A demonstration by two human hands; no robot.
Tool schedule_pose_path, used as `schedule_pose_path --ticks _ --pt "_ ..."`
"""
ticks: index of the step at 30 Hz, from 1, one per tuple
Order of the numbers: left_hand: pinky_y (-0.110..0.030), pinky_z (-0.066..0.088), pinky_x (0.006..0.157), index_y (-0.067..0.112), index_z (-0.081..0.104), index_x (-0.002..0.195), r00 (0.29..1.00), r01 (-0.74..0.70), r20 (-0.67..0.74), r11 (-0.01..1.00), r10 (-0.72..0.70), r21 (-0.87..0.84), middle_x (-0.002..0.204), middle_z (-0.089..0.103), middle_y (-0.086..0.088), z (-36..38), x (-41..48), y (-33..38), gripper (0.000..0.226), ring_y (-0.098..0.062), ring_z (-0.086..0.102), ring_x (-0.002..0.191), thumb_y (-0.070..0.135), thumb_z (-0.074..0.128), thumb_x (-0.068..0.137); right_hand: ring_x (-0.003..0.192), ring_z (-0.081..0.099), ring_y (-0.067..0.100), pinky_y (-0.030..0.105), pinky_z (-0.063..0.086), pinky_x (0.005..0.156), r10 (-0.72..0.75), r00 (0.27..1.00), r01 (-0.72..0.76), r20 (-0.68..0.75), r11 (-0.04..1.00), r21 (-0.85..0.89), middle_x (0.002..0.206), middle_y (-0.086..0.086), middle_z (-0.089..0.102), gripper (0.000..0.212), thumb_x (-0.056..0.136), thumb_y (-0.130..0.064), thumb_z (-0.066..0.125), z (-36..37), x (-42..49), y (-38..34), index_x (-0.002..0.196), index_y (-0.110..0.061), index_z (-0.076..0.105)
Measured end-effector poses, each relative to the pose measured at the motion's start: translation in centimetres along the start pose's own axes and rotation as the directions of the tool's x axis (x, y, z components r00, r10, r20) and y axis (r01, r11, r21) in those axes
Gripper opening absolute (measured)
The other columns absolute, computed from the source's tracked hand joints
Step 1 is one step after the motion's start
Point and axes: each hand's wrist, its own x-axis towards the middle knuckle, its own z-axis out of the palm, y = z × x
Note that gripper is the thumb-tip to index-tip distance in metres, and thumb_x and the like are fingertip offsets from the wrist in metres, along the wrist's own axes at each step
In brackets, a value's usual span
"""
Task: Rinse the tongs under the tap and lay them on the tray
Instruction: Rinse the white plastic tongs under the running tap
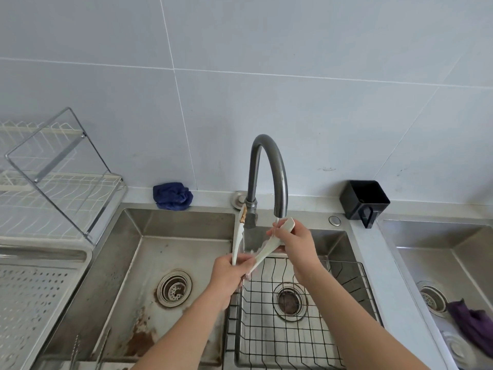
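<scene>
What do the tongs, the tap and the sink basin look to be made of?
Tongs: cream, matte, smooth, probably plastic or silicone; one arm carries a brownish patch near its tip.
Tap: dark grey metal with a dull satin sheen, judging by the soft highlights along its curve.
Sink: brushed stainless steel by its grey reflective walls, with rust-coloured stains near the drain.

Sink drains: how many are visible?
3: left basin drain, middle basin drain under the wire basket, right sink drain. None appears hidden.
</scene>
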Motion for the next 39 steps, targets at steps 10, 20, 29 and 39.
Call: schedule_pose_path --ticks 10,20,29,39 --pt "-0.029 0.041 0.046 0.025 0.058 0.125 0.999 -0.052 -0.006 0.997 0.052 -0.052 0.093 0.068 -0.008 0.6 -0.7 -0.2 0.034 -0.020 0.062 0.064 0.037 0.066 0.094 0.068 0.064 0.025 0.040 0.059 0.073 0.107 0.993 -0.088 -0.049 0.952 0.294 0.072 0.013 0.062 0.032 0.088 -0.027 0.078 -0.6 0.7 0.9 0.099 -0.001 0.061" --pt "-0.016 0.047 0.067 0.044 0.047 0.133 0.962 -0.230 -0.014 0.838 0.273 0.496 0.105 0.065 0.016 -0.2 -2.7 -2.7 0.056 0.001 0.063 0.084 0.030 0.073 0.085 0.091 0.068 0.029 0.043 0.055 0.087 0.046 0.936 -0.095 0.350 0.988 0.124 0.094 0.012 0.071 0.042 0.079 -0.031 0.084 1.6 -2.4 1.1 0.108 -0.006 0.069" --pt "-0.021 0.021 0.041 0.016 0.070 0.113 0.992 0.016 0.129 0.997 -0.006 -0.078 0.072 0.062 -0.017 -1.2 -5.6 -1.7 0.050 -0.017 0.037 0.048 0.018 0.066 0.064 0.082 0.072 0.026 0.041 0.064 0.075 0.187 0.981 -0.183 0.049 0.981 -0.066 0.099 0.010 0.075 0.024 0.103 -0.032 0.060 0.2 -1.3 3.4 0.113 -0.012 0.067" --pt "-0.020 0.031 0.040 0.018 0.079 0.104 0.999 -0.013 0.038 1.000 0.014 -0.023 0.073 0.066 -0.015 -0.9 -6.5 -0.5 0.047 -0.018 0.043 0.050 0.014 0.062 0.060 0.062 0.076 0.022 0.043 0.063 0.052 0.049 0.987 -0.085 -0.154 0.967 -0.240 0.068 0.008 0.077 0.023 0.104 -0.024 0.056 1.6 0.1 3.0 0.091 -0.007 0.065"
